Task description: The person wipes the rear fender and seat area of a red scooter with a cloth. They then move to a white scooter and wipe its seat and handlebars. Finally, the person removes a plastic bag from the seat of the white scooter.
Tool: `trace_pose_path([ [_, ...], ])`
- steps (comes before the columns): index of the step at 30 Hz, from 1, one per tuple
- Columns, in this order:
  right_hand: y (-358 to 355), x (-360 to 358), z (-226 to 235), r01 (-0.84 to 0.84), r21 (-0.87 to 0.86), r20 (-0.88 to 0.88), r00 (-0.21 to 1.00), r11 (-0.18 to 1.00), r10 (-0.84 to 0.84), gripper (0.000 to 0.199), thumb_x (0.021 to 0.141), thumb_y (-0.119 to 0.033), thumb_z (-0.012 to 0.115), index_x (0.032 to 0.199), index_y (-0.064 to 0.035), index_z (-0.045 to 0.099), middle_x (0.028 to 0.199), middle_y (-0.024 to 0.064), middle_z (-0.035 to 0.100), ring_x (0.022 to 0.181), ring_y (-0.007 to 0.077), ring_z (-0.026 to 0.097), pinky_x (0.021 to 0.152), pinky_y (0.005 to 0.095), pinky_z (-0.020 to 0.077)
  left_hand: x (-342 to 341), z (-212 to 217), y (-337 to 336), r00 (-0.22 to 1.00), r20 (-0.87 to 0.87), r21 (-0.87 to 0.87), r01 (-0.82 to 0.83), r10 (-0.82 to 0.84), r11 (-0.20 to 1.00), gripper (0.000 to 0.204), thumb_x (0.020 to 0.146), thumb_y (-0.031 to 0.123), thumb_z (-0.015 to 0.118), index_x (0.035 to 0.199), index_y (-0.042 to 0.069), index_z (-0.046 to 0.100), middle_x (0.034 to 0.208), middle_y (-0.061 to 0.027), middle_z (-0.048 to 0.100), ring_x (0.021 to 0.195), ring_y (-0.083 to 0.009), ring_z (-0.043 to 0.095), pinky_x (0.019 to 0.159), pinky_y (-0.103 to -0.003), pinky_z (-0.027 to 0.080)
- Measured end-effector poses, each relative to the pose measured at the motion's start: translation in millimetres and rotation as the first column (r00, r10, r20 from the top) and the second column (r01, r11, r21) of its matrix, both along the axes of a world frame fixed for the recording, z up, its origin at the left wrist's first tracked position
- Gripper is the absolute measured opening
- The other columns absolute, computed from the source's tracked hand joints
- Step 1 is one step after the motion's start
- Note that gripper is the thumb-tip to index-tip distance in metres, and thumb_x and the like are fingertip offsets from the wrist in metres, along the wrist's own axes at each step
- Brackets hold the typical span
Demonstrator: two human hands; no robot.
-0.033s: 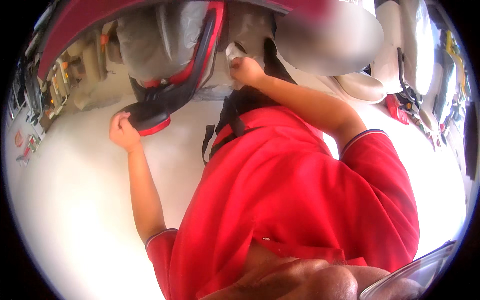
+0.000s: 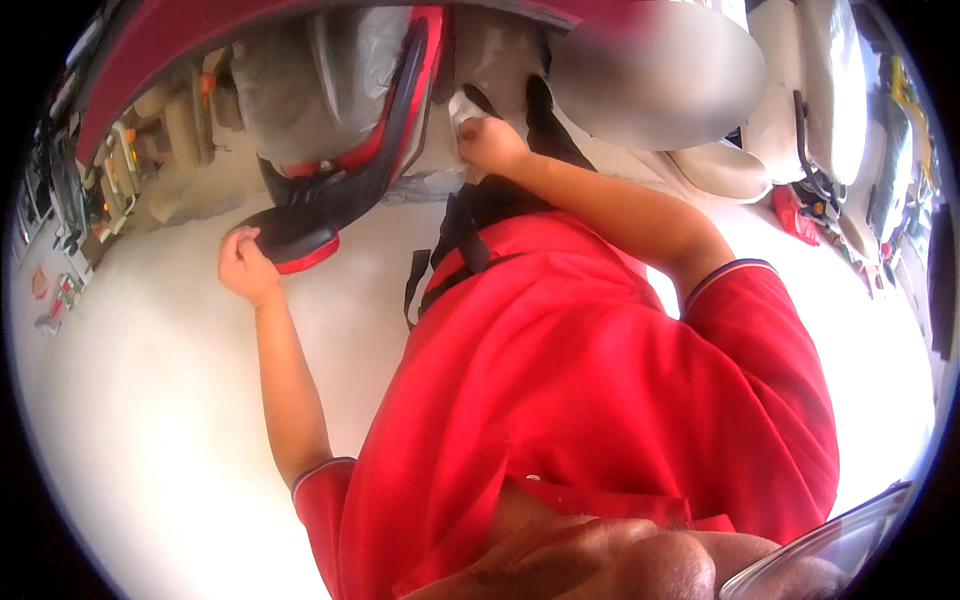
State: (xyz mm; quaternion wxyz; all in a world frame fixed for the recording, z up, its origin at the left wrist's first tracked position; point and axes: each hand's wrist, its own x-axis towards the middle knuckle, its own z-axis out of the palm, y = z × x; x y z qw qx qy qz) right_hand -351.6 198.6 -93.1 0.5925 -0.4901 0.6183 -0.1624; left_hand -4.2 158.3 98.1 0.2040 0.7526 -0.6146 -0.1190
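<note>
My left hand (image 2: 248, 266) is closed, fingers curled at the left end of a black rounded part with a red lower edge (image 2: 300, 238). What exactly the fingertips grip there is hard to see. From that part a black and red arm (image 2: 405, 120) rises beside a grey body covered in clear plastic (image 2: 310, 90). Higher up and nearer the middle, my right hand (image 2: 490, 145) is closed around a crumpled whitish piece (image 2: 466, 106), cloth or plastic film. Its lower part is hidden by the fingers.
Across the top curves a dark red panel (image 2: 180, 60). A blurred grey oval (image 2: 660, 75) covers the upper right. Beyond it stand plastic-wrapped light-coloured items (image 2: 835, 90) and a red object (image 2: 795, 215). Black straps (image 2: 462, 235) hang by my waist. Mixed goods line the left side.
</note>
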Motion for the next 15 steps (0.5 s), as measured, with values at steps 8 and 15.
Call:
trace_pose_path([
  [8,6.9,-41.8,65.9,-0.174,-0.012,0.046,0.984,0.985,0.174,0.023,0.073,-0.020,0.059,0.088,-0.0044,0.068,0.076,0.0174,0.067,0.073,0.0367,0.065,0.071,0.0436,0.0518,2.6,2.5,-4.0,0.999,0.037,0.052,-0.017,0.016,0.999,0.018,0.080,0.004,0.049,0.074,0.000,0.066,0.080,-0.0089,0.069,0.076,-0.0210,0.065,0.075,-0.031,0.051],
  [15,1.7,-71.8,111.6,-0.015,-0.012,0.164,0.986,1.000,0.017,0.029,0.075,-0.022,0.060,0.098,-0.0081,0.070,0.084,0.0171,0.069,0.078,0.0348,0.066,0.074,0.0405,0.0525,-30.5,14.8,-9.2,0.891,0.405,0.105,0.176,-0.204,0.979,0.013,0.081,0.007,0.057,0.083,0.003,0.068,0.089,-0.0096,0.070,0.083,-0.0247,0.065,0.076,-0.034,0.050],
])
